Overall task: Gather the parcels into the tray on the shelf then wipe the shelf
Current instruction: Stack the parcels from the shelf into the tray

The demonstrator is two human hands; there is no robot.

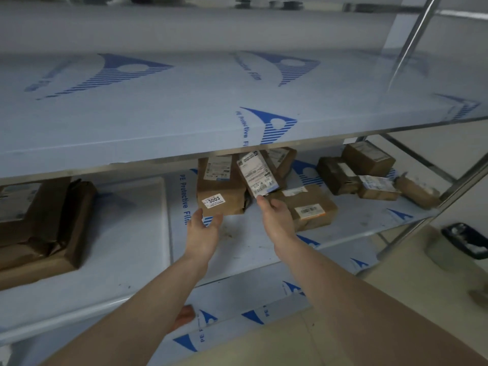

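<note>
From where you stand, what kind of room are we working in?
Probably a parcel storeroom or mailroom: a metal shelf still wrapped in protective film, brown labelled parcels scattered along it, one tagged 3003, and more stacked in a tray.

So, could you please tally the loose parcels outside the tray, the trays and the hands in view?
held parcel, pinched by the right hand: 1
other loose parcels: 7
tray: 1
hands, counting the left hand: 2
Total: 11
</note>
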